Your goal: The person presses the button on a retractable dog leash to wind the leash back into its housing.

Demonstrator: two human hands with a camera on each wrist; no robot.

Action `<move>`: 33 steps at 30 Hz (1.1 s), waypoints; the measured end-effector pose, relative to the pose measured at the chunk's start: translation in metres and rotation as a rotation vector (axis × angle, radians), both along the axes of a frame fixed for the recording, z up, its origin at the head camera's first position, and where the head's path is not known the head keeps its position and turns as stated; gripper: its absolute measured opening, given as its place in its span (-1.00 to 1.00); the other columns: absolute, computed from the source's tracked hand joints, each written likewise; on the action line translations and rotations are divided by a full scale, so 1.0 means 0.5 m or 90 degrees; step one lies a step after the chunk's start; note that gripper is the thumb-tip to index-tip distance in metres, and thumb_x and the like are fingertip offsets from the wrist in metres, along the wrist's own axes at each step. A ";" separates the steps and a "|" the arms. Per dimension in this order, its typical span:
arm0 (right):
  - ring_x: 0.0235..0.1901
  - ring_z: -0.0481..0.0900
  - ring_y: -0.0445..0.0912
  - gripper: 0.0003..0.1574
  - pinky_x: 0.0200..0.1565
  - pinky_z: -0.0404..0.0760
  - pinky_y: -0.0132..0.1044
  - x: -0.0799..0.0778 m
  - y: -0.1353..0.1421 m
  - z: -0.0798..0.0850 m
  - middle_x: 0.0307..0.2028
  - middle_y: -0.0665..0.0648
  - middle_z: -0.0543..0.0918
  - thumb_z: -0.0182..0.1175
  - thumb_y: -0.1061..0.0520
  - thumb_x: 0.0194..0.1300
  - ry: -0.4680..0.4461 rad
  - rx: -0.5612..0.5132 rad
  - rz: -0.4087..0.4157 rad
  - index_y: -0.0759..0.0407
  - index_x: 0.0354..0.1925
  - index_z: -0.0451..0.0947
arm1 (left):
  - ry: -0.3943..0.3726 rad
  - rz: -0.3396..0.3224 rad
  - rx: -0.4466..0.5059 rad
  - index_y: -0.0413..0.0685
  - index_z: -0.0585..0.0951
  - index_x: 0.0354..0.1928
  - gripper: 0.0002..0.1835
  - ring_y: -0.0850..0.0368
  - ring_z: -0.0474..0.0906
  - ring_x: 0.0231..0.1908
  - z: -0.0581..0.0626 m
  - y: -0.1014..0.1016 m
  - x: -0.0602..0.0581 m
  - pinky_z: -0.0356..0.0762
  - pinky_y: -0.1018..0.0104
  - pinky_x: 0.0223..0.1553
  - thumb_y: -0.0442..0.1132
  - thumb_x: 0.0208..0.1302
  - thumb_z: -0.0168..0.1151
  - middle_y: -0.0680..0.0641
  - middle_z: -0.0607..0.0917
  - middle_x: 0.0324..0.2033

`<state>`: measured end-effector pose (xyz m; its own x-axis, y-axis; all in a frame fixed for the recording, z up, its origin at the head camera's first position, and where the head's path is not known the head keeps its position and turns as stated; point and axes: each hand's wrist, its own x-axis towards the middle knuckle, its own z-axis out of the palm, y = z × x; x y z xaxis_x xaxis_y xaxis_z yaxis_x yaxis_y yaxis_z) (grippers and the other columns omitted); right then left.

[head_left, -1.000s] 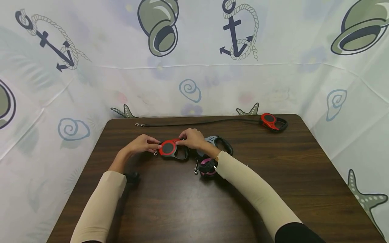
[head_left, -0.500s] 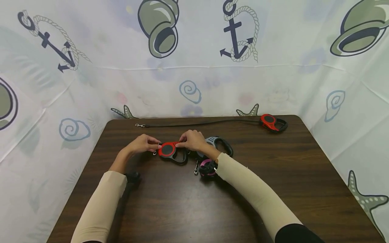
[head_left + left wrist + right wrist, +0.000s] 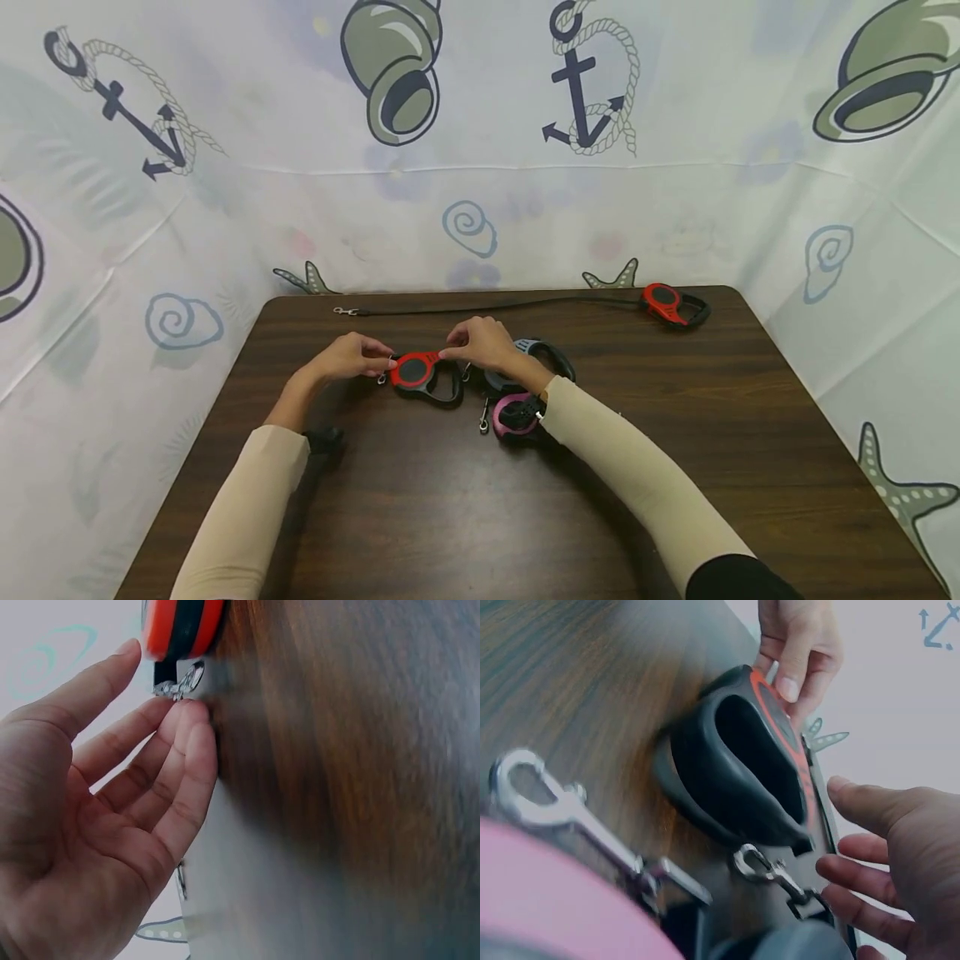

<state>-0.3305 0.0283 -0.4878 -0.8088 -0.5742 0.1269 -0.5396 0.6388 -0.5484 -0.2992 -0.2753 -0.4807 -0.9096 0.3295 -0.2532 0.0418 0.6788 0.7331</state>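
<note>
A red, grey and black retractable dog leash (image 3: 412, 371) lies on the table, its handle loop pointing right and toward me. My left hand (image 3: 348, 358) is at its left end, thumb at the casing's edge. In the left wrist view, the fingertips reach the silver clip (image 3: 193, 677), with the thumb spread away from them. My right hand (image 3: 483, 343) hovers by the leash's upper right side. The right wrist view shows its thumb and fingers (image 3: 866, 881) spread, with nothing between them, just off the casing.
A blue-grey leash (image 3: 527, 347) and a pink leash (image 3: 501, 414) lie under and beside my right wrist, clips pointing left. Along the table's (image 3: 420, 500) back edge stretches another red-and-black leash (image 3: 663, 300), its black strap (image 3: 487, 308) drawn out leftward. Patterned cloth (image 3: 480, 125) hangs behind.
The red and grey leash has turned slightly, its handle end coming toward me. My right hand has moved off it, a little to the right; my left hand stays about where it was.
</note>
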 end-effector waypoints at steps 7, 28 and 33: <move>-0.03 0.77 0.00 -0.43 0.07 0.69 -0.10 -0.009 0.055 0.003 0.00 0.17 0.82 0.45 -0.07 0.39 -0.010 -0.054 0.046 0.29 0.16 0.71 | 0.084 -0.010 -0.054 -0.20 0.70 0.23 -0.52 -0.02 0.73 -0.08 0.000 -0.021 -0.006 0.67 -0.01 0.05 -0.03 0.45 0.40 -0.11 0.82 -0.05; 0.21 0.65 0.15 -0.39 0.26 0.57 0.15 -0.030 0.315 0.014 0.18 0.22 0.74 0.51 -0.02 0.33 0.019 -0.067 0.005 0.23 0.24 0.68 | 0.258 0.037 -0.043 -0.22 0.57 0.39 -0.37 -0.34 0.46 0.39 -0.017 -0.061 -0.033 0.31 -0.29 0.41 -0.11 0.37 0.49 -0.35 0.62 0.31; 0.19 0.66 0.19 -0.39 0.26 0.56 0.19 -0.033 0.389 0.008 0.15 0.27 0.74 0.54 0.02 0.30 0.045 -0.071 -0.029 0.24 0.22 0.69 | 0.270 0.053 -0.066 -0.27 0.51 0.43 -0.32 -0.39 0.31 0.48 -0.025 -0.075 -0.037 0.19 -0.31 0.48 -0.12 0.38 0.48 -0.39 0.52 0.39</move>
